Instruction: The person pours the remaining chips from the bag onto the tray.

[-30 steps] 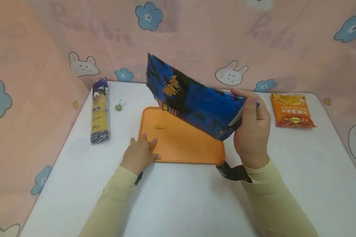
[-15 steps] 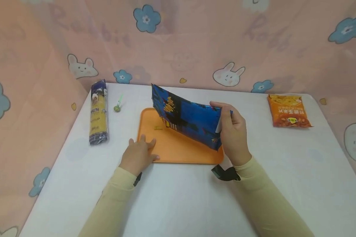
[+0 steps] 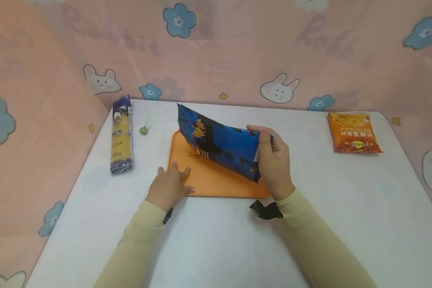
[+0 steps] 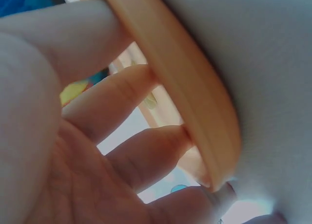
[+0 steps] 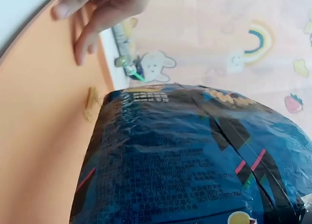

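An orange tray lies on the white table. Over it my right hand grips the right end of a blue snack bag, which tilts with its lower edge toward the tray. Whether the bag touches the tray I cannot tell. My left hand rests on the tray's front left corner with fingers spread; in the left wrist view the fingertips meet the tray's side. Small thin yellow pieces lie on the tray near the bag. The bag's far end and opening are not clearly visible.
To the left lies a long yellow and blue pack, with a small green lollipop beside it. An orange snack bag lies at the right rear. A pink printed cloth hangs behind the table.
My right hand has brought the blue snack bag down and leftward over the tray, mostly in the first half second. The left hand has stayed on the tray corner.
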Motion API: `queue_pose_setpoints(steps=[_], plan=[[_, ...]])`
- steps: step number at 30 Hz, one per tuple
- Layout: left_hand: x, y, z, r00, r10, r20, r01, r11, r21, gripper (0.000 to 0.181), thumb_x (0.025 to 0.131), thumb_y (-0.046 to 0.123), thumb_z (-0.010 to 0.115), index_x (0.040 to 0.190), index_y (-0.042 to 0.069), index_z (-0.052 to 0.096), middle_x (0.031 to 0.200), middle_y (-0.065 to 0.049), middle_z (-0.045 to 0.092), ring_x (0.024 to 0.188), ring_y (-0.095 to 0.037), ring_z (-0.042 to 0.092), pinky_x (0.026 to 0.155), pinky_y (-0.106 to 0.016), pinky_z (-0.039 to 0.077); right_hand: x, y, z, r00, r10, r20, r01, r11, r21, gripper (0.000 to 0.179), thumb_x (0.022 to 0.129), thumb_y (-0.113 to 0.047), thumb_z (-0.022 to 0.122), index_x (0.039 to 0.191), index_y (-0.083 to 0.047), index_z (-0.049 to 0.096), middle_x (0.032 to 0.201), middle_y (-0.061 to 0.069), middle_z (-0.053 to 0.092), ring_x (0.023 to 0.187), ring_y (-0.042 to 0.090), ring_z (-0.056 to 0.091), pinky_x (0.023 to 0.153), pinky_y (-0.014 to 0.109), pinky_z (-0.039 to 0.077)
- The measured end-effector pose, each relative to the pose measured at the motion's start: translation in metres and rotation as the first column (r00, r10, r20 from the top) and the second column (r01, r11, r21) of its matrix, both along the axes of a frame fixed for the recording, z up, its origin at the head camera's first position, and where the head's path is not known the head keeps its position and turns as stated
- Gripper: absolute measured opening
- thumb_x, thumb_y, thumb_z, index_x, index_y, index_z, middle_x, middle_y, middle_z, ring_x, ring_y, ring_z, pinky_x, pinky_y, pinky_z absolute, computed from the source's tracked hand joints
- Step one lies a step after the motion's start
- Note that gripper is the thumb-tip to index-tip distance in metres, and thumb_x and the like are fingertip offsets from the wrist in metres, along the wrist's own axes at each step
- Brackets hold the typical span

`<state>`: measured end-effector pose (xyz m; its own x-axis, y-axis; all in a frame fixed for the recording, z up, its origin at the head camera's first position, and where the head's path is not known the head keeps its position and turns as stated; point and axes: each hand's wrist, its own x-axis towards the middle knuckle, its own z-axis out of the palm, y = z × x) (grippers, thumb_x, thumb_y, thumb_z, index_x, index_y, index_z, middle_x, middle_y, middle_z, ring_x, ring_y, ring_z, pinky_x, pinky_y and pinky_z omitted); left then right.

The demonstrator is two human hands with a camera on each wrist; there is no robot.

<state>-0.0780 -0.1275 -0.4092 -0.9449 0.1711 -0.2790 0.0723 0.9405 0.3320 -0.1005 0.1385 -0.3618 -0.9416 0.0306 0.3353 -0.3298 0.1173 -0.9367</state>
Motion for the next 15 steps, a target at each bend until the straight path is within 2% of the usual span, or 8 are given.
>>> queue_pose_setpoints(steps=[3, 7, 11, 15], plan=[[0.000, 0.001, 0.000, 1.000, -0.002, 0.001, 0.002, 1.000, 0.000, 0.071, 0.093, 0.043, 0.082, 0.155, 0.016, 0.057, 0.160, -0.033, 0.040, 0.129, -0.070, 0.045, 0.100, -0.064, 0.050, 0.001, 0.001, -0.002, 1.000, -0.028, 0.012, 0.029, 0.999, -0.031, 0.051, 0.117, -0.038, 0.038, 0.134, -0.002, 0.070, 0.120, 0.008, 0.071, 0.098, 0.027, 0.066, 0.081, 0.030, 0.056], [0.000, 0.002, 0.000, 1.000, 0.008, 0.021, -0.007, 1.000, -0.010, 0.072, 0.094, 0.043, 0.081, 0.156, 0.017, 0.056, 0.162, -0.032, 0.039, 0.132, -0.070, 0.042, 0.103, -0.065, 0.048, 0.003, 0.003, 0.002, 0.999, -0.019, 0.033, 0.019, 1.000, -0.018, 0.050, 0.117, -0.036, 0.037, 0.136, -0.002, 0.069, 0.121, 0.005, 0.070, 0.101, 0.026, 0.066, 0.083, 0.030, 0.056], [0.000, 0.002, 0.001, 0.999, 0.012, 0.033, -0.012, 1.000, -0.010, 0.073, 0.094, 0.043, 0.081, 0.156, 0.017, 0.055, 0.162, -0.032, 0.038, 0.135, -0.071, 0.039, 0.106, -0.067, 0.045, 0.008, 0.009, 0.022, 0.997, -0.069, 0.015, 0.070, 0.997, -0.026, 0.047, 0.117, -0.034, 0.037, 0.135, -0.008, 0.072, 0.122, 0.007, 0.070, 0.102, 0.027, 0.065, 0.083, 0.030, 0.056], [0.000, 0.001, 0.002, 1.000, 0.004, 0.026, -0.003, 1.000, -0.018, 0.072, 0.093, 0.043, 0.081, 0.155, 0.015, 0.056, 0.161, -0.033, 0.038, 0.135, -0.071, 0.039, 0.106, -0.068, 0.044, 0.015, 0.015, 0.047, 0.987, -0.148, -0.067, 0.137, 0.980, -0.141, 0.044, 0.117, -0.031, 0.037, 0.131, -0.011, 0.074, 0.128, 0.013, 0.066, 0.107, 0.030, 0.062, 0.084, 0.031, 0.055]])
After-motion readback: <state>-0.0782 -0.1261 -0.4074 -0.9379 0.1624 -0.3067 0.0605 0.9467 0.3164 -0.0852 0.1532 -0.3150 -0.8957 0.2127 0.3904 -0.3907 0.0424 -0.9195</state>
